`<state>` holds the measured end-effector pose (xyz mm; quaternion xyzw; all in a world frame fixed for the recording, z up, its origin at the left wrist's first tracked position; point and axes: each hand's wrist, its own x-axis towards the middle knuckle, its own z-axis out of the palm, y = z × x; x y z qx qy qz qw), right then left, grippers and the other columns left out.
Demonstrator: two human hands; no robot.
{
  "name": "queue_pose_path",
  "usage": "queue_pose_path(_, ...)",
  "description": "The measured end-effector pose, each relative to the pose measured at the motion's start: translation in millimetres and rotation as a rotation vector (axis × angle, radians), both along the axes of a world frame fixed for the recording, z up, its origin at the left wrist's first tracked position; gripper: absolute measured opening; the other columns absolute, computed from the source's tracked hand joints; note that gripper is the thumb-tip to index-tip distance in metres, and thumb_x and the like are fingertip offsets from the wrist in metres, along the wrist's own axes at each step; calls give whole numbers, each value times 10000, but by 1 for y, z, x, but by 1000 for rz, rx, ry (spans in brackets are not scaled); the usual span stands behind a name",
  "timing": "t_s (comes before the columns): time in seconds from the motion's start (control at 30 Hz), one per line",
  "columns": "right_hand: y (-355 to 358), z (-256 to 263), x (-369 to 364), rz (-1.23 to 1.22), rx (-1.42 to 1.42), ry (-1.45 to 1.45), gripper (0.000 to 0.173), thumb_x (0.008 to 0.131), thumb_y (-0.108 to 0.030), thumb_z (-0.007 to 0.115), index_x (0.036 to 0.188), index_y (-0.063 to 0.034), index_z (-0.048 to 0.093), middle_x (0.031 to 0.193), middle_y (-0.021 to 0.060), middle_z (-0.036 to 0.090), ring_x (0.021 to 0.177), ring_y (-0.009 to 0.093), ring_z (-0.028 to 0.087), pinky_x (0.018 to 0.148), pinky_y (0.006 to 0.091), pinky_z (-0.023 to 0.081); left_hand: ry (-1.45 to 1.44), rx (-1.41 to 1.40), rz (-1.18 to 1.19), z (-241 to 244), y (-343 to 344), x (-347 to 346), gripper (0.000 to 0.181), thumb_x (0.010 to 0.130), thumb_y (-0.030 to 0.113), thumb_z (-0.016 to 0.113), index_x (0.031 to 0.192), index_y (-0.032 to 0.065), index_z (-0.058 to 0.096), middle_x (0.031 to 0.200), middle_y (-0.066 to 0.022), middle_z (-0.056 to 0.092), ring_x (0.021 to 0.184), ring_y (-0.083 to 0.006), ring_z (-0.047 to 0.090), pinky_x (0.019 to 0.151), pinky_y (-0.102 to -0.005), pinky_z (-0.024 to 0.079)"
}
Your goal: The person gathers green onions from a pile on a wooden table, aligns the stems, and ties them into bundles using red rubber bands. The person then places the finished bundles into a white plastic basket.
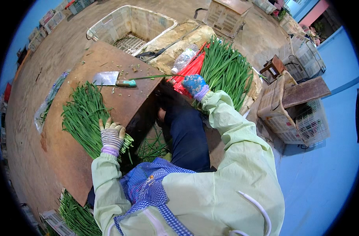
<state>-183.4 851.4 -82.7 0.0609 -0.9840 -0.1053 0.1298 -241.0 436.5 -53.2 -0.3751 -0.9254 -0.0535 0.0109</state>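
My left hand [112,137], in a striped glove, rests with spread fingers on a bunch of garlic chives [84,115]. That bunch lies on a brown board [67,147], its pale cut ends toward me. In a blue floral glove, my right hand [194,85] is closed around a thin chive stalk [150,77], which reaches left over the board's edge. A larger heap of chives [226,67] lies just beyond my right hand. Beside the heap are red plastic strips [191,69]. A cleaver [106,78] with a green handle lies flat on the board.
A clear plastic bottle [185,57] lies by the red strips. A white plastic crate [132,23] stands behind the board. More crates [288,112] and a small wooden stool [273,67] stand at right, near a blue wall [321,183]. More chives [77,215] lie at lower left.
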Motion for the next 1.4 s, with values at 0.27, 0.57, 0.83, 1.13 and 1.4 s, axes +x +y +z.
queue_pose_path(0.27,-31,51,22,112,-205,78,209,754,-169,527,935,-167,632,866,48,641,721,237,617,614,361,485,-26,-14,-3,4,3,-1,210,773,291,551,867,142,665,980,-48,614,1181,-305,409,1062,-549,36)
queue_pose_path(0.57,-178,175,65,651,-1091,105,285,763,-49,579,1046,-42,612,877,101,649,761,223,631,659,287,496,-541,684,-280,88,53,65,560,726,309,643,1181,24,486,1170,-159,479,1088,-303,427,947,-398,295)
queue_pose_path(0.83,-126,108,23,228,-702,377,341,765,-133,577,1094,-45,556,994,191,588,932,369,550,794,391,458,-1695,1042,242,60,12,159,389,893,284,504,1177,18,517,751,-87,609,696,-166,581,666,-295,472)
queue_pose_path(1.13,-180,14,27,-364,-2225,-235,280,848,-303,578,1047,-108,602,863,22,643,535,51,478,445,190,345,-1661,1063,670,35,-59,168,289,861,247,534,1020,23,624,513,-39,529,392,-83,403,391,-228,355)
queue_pose_path(1.4,-199,-2,32,-432,-2062,-313,224,816,-238,593,970,-81,634,863,40,654,550,81,509,451,220,359,-1473,366,727,-44,-99,148,266,750,196,613,985,73,633,589,-84,589,413,-162,508,407,-277,416)
